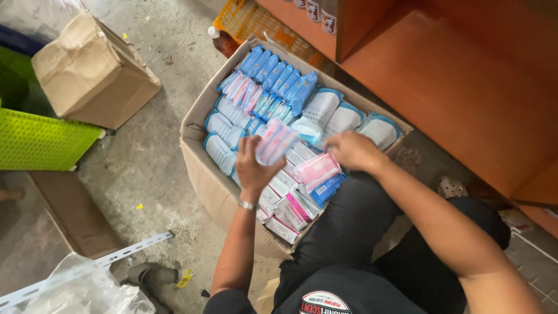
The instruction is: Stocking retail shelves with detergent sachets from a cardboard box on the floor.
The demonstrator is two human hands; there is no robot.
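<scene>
An open cardboard box (200, 110) on the concrete floor is packed with several soft packets in blue, white and pink wrappers. My left hand (251, 167) is raised above the box and grips a clear packet with pink and blue contents (276, 141). My right hand (353, 151) rests on the packets at the box's near right side, fingers curled beside a pink packet (317, 170). A watch sits on my left wrist. My black-clad knees are against the box's near edge.
A closed cardboard box (93, 72) and a green perforated crate (40, 139) lie to the left. A flat cardboard piece (72, 212), a white metal rail (125, 251) and a plastic bag (87, 291) are near left. An orange shelf (465, 81) stands right. A yellow crate (256, 23) sits behind the box.
</scene>
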